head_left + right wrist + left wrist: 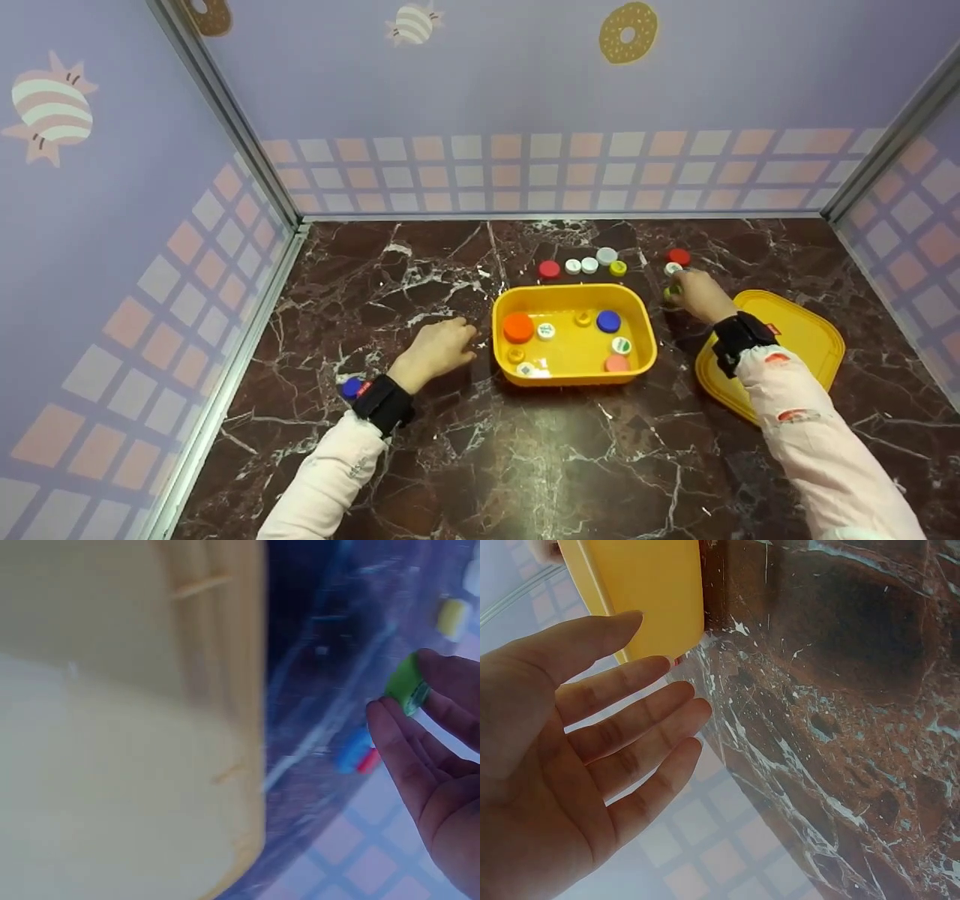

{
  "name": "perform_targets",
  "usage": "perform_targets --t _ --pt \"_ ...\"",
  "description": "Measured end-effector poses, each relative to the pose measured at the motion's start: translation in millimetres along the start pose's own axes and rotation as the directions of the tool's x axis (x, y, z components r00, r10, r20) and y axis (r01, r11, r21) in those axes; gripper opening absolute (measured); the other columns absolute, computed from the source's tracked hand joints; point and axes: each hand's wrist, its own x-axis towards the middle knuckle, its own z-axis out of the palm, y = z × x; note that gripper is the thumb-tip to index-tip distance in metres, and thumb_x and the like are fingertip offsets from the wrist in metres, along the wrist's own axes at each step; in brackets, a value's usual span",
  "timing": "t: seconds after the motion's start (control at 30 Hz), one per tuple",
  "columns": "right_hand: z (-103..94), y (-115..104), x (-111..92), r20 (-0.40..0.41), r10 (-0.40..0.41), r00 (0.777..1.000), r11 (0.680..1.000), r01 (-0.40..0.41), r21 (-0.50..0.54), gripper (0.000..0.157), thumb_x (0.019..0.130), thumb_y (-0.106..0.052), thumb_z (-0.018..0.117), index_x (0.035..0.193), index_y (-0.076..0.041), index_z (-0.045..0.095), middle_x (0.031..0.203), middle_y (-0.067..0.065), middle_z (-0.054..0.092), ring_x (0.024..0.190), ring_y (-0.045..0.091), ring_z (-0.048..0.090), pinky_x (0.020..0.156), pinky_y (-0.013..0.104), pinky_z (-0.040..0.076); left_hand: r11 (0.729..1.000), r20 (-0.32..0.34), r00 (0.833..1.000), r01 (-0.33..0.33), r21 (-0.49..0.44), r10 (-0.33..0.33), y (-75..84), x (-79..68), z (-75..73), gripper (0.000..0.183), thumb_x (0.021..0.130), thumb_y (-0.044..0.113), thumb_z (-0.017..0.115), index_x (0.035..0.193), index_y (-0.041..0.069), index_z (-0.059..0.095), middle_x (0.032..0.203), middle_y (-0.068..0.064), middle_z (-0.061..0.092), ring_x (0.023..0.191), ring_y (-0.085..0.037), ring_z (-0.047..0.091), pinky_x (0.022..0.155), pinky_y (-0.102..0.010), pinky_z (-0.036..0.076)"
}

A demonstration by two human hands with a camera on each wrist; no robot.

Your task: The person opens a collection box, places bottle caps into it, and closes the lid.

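green cap (407,685) pinched in right hand (694,293) fingertips

The tabletop (525,465) is viewed from above by the head camera; the yellow tray (574,373) is shared closely by both wrist views.

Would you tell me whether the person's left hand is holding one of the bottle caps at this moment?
No, the left hand shows an open palm with straight fingers and nothing in it, beside the yellow tub.

Small green bottle cap (407,685), tilted on edge, pinched beside the yellow tub (574,373).
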Motion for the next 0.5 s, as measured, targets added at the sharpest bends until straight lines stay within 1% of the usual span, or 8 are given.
perform_targets --t 0.07,0.13,0.23,0.37,0.5 --pt "-5.0 -6.9 1.7 -0.047 -0.04 0.998 0.999 0.04 -0.005 0.019 0.078 -0.002 0.065 0.091 0.009 0.057 0.08 0.021 0.053 0.074 0.035 0.053 0.066 0.047 0.043 1.0 0.004 1.0 0.006 -0.003 -0.006 -0.4 -0.1 -0.4 0.021 0.072 0.02 0.07 0.076 0.007 0.055 0.076 -0.007 0.051 0.067 -0.028 0.057 0.055 -0.042 0.046" --pt "-10.0 -15.3 3.8 -0.073 -0.076 0.994 0.997 0.075 -0.01 0.021 0.078 -0.002 0.066 0.094 0.009 0.056 0.084 0.022 0.053 0.076 0.036 0.052 0.066 0.047 0.043 1.0 0.013 1.0 0.013 -0.003 -0.013 -0.7 0.2 -0.6 0.021 0.072 0.021 0.07 0.077 0.007 0.055 0.077 -0.007 0.051 0.068 -0.027 0.057 0.056 -0.042 0.046" --pt "-16.7 -30.8 5.2 -0.086 -0.112 0.99 0.994 0.11 -0.024 0.021 0.08 -0.002 0.065 0.097 0.007 0.057 0.087 0.022 0.051 0.077 0.036 0.053 0.066 0.045 0.044 1.0 0.025 0.999 0.022 -0.001 -0.022 -0.2 0.7 -1.1 0.021 0.073 0.022 0.07 0.078 0.007 0.056 0.078 -0.007 0.052 0.068 -0.027 0.057 0.057 -0.042 0.046" --pt "-21.2 -51.8 5.3 -0.096 -0.147 0.984 0.989 0.145 -0.033 0.022 0.081 -0.003 0.065 0.1 0.005 0.057 0.088 0.019 0.049 0.077 0.033 0.053 0.066 0.043 0.046 1.0 0.032 0.999 0.019 0.002 -0.019 1.0 0.9 -0.4 0.022 0.073 0.022 0.07 0.079 0.006 0.056 0.079 -0.007 0.052 0.069 -0.028 0.057 0.057 -0.042 0.047" --pt "-21.7 -70.4 4.4 -0.104 -0.223 0.969 0.975 0.221 -0.032 0.025 0.08 -0.004 0.067 0.102 0.005 0.058 0.087 0.017 0.05 0.073 0.03 0.053 0.063 0.041 0.047 1.0 0.029 0.999 0.021 0.002 -0.021 1.5 0.5 1.5 0.022 0.072 0.022 0.07 0.08 0.006 0.057 0.079 -0.007 0.053 0.07 -0.028 0.058 0.058 -0.042 0.047"
